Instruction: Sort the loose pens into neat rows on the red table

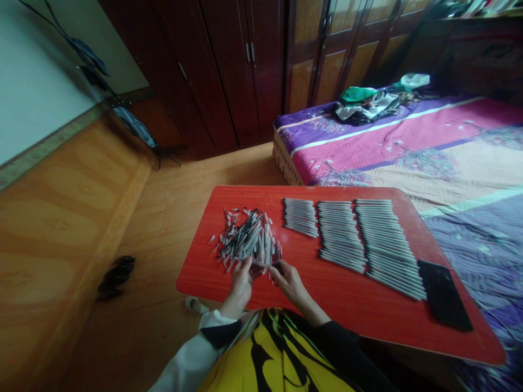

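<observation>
- Black, rounded items point(116, 279), too dark to tell apart, lie on the tan tiled floor point(159, 228), well apart from the table's left edge.
- A loose heap of slim grey, white and black plastic-looking pieces point(247, 231) spreads over the left part of the red, round-cornered table point(327, 299), with small bits scattered towards the far left corner.
- The left hand point(242, 279) is over the near edge, just in front of the heap; its grip is narrow, thumb and fingers pinching the left end of a thin grey stick point(261, 265).
- This stick lies roughly level between both hands, at the heap's near side.
- The right hand point(291, 280) has a narrow grip too, closed on the stick's right end.
- Right of the heap, three columns of slim grey, dark-ended rods point(341, 237) lie side by side, the leftmost shortest, the rightmost reaching nearest to the near edge.
- A flat black rectangular object point(445, 296) lies beside the rightmost column, near the table's near right corner.
- Beyond the right edge is a bed with a purple, pink and cream patterned spread point(469, 147).
</observation>
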`<state>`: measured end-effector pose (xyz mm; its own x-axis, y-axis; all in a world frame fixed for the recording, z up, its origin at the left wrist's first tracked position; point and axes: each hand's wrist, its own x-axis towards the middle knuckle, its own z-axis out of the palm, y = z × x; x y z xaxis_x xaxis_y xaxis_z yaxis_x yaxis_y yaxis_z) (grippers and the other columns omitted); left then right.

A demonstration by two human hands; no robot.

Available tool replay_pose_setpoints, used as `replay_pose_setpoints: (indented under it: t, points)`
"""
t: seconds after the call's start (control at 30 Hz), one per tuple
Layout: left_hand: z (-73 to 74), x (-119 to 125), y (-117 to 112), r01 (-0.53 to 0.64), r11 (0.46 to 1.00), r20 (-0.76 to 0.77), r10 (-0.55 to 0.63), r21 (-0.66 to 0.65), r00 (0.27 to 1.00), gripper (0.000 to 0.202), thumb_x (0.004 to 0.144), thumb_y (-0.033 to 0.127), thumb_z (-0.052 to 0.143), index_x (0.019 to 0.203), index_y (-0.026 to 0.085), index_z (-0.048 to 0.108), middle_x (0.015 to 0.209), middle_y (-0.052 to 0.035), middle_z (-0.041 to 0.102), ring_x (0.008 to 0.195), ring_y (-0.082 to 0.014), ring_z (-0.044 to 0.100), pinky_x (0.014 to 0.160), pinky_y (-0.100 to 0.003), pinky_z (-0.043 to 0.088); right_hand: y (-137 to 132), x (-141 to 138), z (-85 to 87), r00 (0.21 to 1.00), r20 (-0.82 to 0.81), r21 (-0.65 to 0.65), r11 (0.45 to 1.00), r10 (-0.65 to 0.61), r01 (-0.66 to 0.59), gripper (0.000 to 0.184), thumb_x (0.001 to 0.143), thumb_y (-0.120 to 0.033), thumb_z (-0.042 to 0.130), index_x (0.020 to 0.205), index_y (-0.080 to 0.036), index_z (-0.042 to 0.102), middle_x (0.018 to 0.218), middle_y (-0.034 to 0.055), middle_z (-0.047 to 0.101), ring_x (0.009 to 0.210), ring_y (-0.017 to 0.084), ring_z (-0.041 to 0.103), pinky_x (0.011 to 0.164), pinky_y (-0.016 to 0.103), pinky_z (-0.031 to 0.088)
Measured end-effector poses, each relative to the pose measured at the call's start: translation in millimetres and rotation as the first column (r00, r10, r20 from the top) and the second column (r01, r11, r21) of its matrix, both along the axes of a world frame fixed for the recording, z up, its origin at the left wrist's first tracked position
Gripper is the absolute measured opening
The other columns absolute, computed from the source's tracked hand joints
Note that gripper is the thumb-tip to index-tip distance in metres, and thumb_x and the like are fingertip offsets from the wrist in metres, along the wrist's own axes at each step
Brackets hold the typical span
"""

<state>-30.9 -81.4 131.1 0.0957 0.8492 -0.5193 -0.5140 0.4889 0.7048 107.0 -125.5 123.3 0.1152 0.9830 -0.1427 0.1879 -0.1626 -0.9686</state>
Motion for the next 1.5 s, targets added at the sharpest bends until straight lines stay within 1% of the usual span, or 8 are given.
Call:
replay_pose_setpoints:
  t: [0.2,0.4,0.63,0.83,1.03,1.2,1.33,1.5]
  points:
    - [-1.6,-1,-4,0.034,0.999,-0.036,-0.034,0.009,0.999,0.032,0.064,0.033,0.073,0.082,0.014,0.054,0.066,-0.0026,0.067,0.059,-0.0151,0.065,0.058,-0.025,0.050,0,-2,0.2,0.997,0.065,-0.040,0.999,0.028,-0.026,0.050,0.086,-0.050,0.035,0.054,-0.017,0.053,0.046,0.0013,0.052,0.042,0.011,0.047,0.043,0.021,0.033]
    - [-3.7,-2,-4,-0.021,1.000,-0.048,0.020,-0.023,0.999,0.035,0.061,0.034,0.075,0.080,0.015,0.052,0.064,-0.0015,0.066,0.057,-0.0143,0.064,0.059,-0.025,0.050,1,-2,4.1,0.973,0.232,0.043,0.999,0.012,-0.022,0.036,0.083,-0.047,0.045,0.074,-0.016,0.060,0.057,0.0025,0.059,0.051,0.013,0.051,0.049,0.021,0.034]
    - [-6.4,0,-6,-0.003,1.000,-0.080,0.001,-0.028,0.997,0.037,0.062,0.035,0.074,0.082,0.015,0.051,0.064,-0.0023,0.066,0.055,-0.0150,0.063,0.053,-0.024,0.049,4,-1,-0.9,0.904,0.423,-0.062,0.997,0.061,-0.039,0.040,0.088,-0.041,0.035,0.063,-0.018,0.055,0.054,0.0031,0.056,0.050,0.013,0.052,0.049,0.022,0.029]
    - [-4.4,-1,-2,-0.068,0.998,-0.093,0.066,-0.018,0.993,0.039,0.059,0.036,0.075,0.081,0.015,0.051,0.062,-0.0017,0.066,0.053,-0.0147,0.063,0.053,-0.025,0.049,3,-2,-1.1,0.952,0.299,-0.027,0.998,0.066,-0.061,0.034,0.085,-0.044,0.039,0.068,-0.019,0.053,0.056,0.0019,0.056,0.051,0.013,0.052,0.049,0.021,0.033]
    - [-1.2,0,-1,-0.031,0.999,-0.078,0.033,0.031,0.996,0.038,0.061,0.037,0.074,0.081,0.014,0.051,0.064,-0.0018,0.065,0.057,-0.0157,0.064,0.055,-0.025,0.049,3,-5,-4.8,0.993,-0.117,-0.167,0.985,0.033,-0.052,0.042,0.085,-0.054,0.032,0.068,-0.018,0.047,0.052,-0.0011,0.051,0.042,0.011,0.049,0.039,0.020,0.036]
    - [-1.0,0,0,-0.030,0.999,-0.064,0.033,0.040,0.997,0.038,0.063,0.037,0.073,0.084,0.014,0.052,0.066,-0.0021,0.066,0.060,-0.0163,0.065,0.056,-0.025,0.050,4,-6,-5.5,0.995,-0.104,-0.099,0.995,0.006,-0.016,0.038,0.081,-0.053,0.043,0.068,-0.018,0.048,0.053,-0.0017,0.052,0.045,0.010,0.050,0.040,0.019,0.038]
    - [-1.3,0,2,0.001,0.998,-0.092,0.004,0.055,0.996,0.037,0.063,0.038,0.072,0.082,0.014,0.052,0.066,-0.0023,0.065,0.060,-0.0165,0.065,0.056,-0.025,0.050,5,-6,-5.5,0.975,-0.220,-0.227,0.973,-0.011,-0.041,0.046,0.082,-0.059,0.035,0.064,-0.018,0.047,0.048,-0.0017,0.050,0.038,0.010,0.048,0.035,0.020,0.037]
    - [-0.6,0,4,-0.008,0.999,-0.122,0.014,0.052,0.992,0.039,0.062,0.042,0.072,0.080,0.014,0.051,0.063,-0.0021,0.064,0.055,-0.0156,0.063,0.051,-0.023,0.047,5,-6,0.8,0.991,-0.130,-0.088,0.996,-0.027,0.015,0.040,0.075,-0.056,0.051,0.062,-0.018,0.050,0.049,-0.0018,0.052,0.043,0.009,0.049,0.039,0.019,0.037]
